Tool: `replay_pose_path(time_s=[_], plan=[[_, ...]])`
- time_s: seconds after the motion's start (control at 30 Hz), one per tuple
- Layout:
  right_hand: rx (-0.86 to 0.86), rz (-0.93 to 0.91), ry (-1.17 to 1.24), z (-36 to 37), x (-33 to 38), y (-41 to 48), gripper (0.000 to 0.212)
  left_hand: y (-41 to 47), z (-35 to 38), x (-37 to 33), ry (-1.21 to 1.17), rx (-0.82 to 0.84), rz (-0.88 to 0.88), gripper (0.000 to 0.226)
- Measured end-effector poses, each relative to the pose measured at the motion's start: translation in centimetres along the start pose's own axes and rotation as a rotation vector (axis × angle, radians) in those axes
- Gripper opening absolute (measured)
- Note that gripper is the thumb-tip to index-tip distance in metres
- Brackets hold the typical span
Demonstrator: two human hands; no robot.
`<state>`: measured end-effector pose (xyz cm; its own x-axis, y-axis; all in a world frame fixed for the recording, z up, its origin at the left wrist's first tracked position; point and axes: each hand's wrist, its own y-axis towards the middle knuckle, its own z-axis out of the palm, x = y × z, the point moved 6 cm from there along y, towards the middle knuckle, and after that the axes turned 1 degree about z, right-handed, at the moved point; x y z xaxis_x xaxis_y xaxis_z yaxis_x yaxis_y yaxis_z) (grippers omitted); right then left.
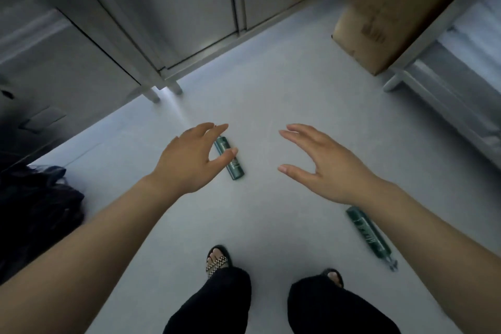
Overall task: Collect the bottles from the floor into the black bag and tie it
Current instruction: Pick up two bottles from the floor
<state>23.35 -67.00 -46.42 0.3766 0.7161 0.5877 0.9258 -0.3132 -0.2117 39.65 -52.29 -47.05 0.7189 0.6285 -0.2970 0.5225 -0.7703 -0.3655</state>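
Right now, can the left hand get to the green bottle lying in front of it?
Probably yes. The left hand is open and overlaps the bottle in the view, with only bare floor around it. How high it hangs above the bottle is unclear.

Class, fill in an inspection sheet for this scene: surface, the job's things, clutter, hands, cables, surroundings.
Surface: pale grey floor, smooth.
Job's things: near green bottle lying by the right forearm; far green bottle lying under the left hand's fingertips; black bag crumpled at the left edge.
Clutter: nothing seen.
Hands: left hand and right hand both open, empty, held above the floor.
Cables: nothing seen.
Surroundings: metal cabinets ahead, cardboard box upper right, metal shelving on the right.
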Motion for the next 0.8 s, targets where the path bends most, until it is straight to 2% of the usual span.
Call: replay_pose_path(time_s=[0.1, 0.23, 0.4, 0.57, 0.8], plan=[[-0.016, 0.025, 0.038, 9.6, -6.0, 4.3, 0.064, 5.2, 10.0, 5.4, -0.073, -0.051, -0.051, 0.058], [-0.019, 0.016, 0.029, 20.9, -13.0, 9.5, 0.067, 11.3, 22.4, 11.7, -0.065, -0.017, -0.093, 0.06], [0.018, 0.004, -0.002, 32.8, -19.8, 14.3, 0.068, 17.9, 33.6, 18.5, -0.059, -0.036, -0.145, 0.064], [0.022, 0.165, -0.002, 40.8, -25.8, 16.0, 0.067, 21.1, 40.0, 21.9, -0.195, -0.119, -0.229, 0.071], [0.065, 0.293, -0.106, 45.4, -27.9, 13.1, 0.068, 22.6, 42.0, 23.3, -0.298, -0.119, -0.318, 0.08]])
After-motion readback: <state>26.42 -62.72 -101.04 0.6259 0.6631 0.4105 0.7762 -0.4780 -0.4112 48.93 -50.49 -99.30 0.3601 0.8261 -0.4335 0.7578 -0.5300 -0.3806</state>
